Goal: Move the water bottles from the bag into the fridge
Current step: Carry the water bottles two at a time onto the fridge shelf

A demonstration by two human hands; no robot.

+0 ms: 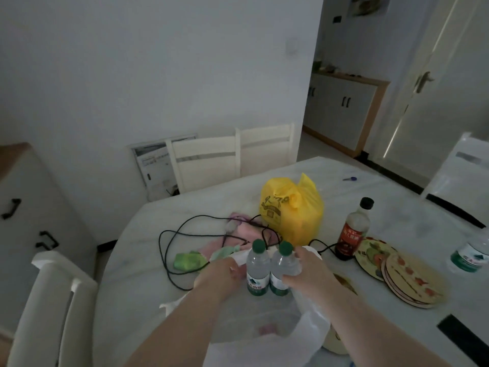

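Home dining room, white marble worktop (397, 207), white chairs (206, 157), low cabinets (341, 112), coasters (412, 279), sauce bottle (353, 231), yellow shopping bag (293, 210)

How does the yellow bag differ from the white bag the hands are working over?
The yellow bag is opaque, knotted shut and stands untouched farther back on the table; the white bag is translucent, open and lies at the near edge, beneath two water bottles held between the left hand and right hand. Both are thin plastic carrier bags.
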